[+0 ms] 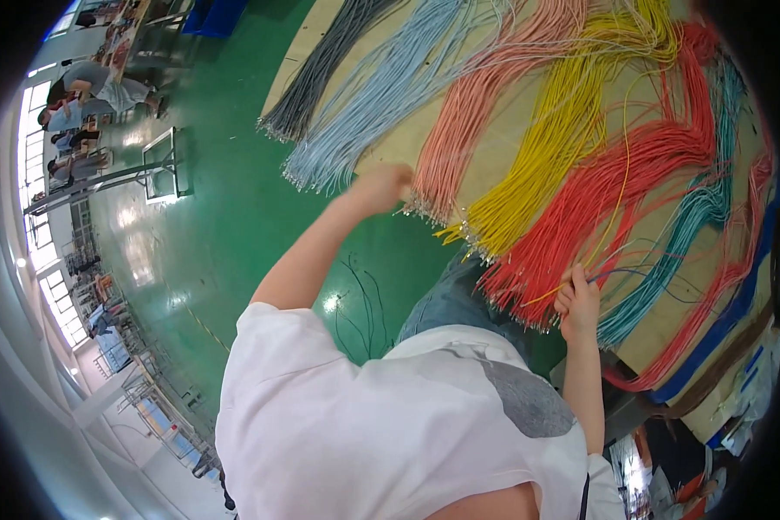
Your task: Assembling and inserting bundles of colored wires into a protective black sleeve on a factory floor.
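Long wires lie in colour-sorted bundles on a pale board (390, 149), their metal-tipped ends toward me. At the tip end of the salmon-pink wire bundle (472, 121) is my left hand (384, 188). Its fingers are curled against the bundle's left edge; what sits between them is too small to make out. My right hand (578, 305) is closed around a few loose wires, among them a yellow wire (611, 227) and a blue wire (622, 269). It sits between the tips of the red wire bundle (572, 221) and the teal wire bundle (659, 277).
A yellow wire bundle (546, 165), a light blue one (381, 113) and a dark grey one (325, 74) share the board. Further right are blue strands (728, 316). A few dark wires (360, 299) lie on the green floor (225, 199). Other people (82, 95) are far left.
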### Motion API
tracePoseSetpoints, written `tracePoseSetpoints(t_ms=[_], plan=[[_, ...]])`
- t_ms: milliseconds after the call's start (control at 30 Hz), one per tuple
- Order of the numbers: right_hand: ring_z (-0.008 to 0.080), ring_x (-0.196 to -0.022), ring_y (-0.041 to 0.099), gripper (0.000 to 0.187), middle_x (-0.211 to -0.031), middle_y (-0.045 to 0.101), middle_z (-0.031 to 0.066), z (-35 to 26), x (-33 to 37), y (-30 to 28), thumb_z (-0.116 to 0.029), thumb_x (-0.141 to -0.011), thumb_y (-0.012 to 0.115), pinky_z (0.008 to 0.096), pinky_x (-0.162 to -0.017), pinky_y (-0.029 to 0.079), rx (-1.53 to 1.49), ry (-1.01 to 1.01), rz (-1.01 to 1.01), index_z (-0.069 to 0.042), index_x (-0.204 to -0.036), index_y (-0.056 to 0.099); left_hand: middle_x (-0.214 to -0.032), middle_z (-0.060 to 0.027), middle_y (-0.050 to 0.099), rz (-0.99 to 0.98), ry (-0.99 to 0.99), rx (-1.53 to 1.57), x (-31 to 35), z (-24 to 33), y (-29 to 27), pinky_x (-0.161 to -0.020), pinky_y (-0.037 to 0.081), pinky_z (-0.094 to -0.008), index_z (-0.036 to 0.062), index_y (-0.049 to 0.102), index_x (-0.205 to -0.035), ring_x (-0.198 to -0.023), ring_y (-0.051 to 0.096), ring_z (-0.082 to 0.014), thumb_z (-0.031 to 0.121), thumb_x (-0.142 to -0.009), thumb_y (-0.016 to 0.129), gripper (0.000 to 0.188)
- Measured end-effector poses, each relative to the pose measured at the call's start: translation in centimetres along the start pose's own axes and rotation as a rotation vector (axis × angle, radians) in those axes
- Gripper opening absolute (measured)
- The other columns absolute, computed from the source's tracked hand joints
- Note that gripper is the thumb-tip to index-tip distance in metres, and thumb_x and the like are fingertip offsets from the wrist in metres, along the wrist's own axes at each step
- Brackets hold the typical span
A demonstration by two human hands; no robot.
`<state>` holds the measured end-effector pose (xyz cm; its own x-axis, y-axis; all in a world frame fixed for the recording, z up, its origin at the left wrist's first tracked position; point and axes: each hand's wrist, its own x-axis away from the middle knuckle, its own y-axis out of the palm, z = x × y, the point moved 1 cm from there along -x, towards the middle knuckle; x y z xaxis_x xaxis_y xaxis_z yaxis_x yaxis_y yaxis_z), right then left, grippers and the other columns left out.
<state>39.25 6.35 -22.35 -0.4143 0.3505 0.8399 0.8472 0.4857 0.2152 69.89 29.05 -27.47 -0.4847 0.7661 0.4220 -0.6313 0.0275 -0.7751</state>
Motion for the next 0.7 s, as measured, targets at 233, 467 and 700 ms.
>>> tracePoseSetpoints(t_ms=[233,467,700], plan=[[0.0027,-0.036,0.022,0.028,-0.047,0.026,-0.0064,0.4,0.1,0.0,-0.030,-0.088,0.043,0.0190,-0.034,0.016,0.088,0.016,0.029,-0.008,-0.070,0.045,-0.073,-0.0173,0.056,0.678,-0.432,-0.456,-4.3,-9.6,-9.7,-0.063,0.045,-0.0404,0.0035,0.048,-0.085,-0.074,0.057,-0.0318,0.014,-0.078,0.048,0.012],[0.0028,-0.037,0.024,0.029,-0.047,0.027,-0.0062,0.8,0.0,0.1,-0.031,-0.087,0.044,0.0188,-0.035,0.017,0.069,0.031,0.088,-0.008,-0.069,0.045,-0.076,-0.0149,0.059,0.497,-0.545,-0.507,-7.1,-11.6,-9.5,-0.062,0.047,-0.0391,0.0035,0.056,-0.079,-0.074,0.058,-0.0305,0.025,-0.078,0.054,0.021],[0.0028,-0.038,0.024,0.029,-0.047,0.028,-0.0064,0.6,-0.2,0.7,-0.031,-0.087,0.043,0.0189,-0.035,0.018,0.057,0.018,0.045,-0.009,-0.069,0.045,-0.074,-0.0158,0.059,0.498,-0.486,-0.369,-5.1,-11.5,-12.8,-0.062,0.046,-0.0385,0.0028,0.059,-0.074,-0.075,0.058,-0.0318,0.024,-0.076,0.055,0.022]])
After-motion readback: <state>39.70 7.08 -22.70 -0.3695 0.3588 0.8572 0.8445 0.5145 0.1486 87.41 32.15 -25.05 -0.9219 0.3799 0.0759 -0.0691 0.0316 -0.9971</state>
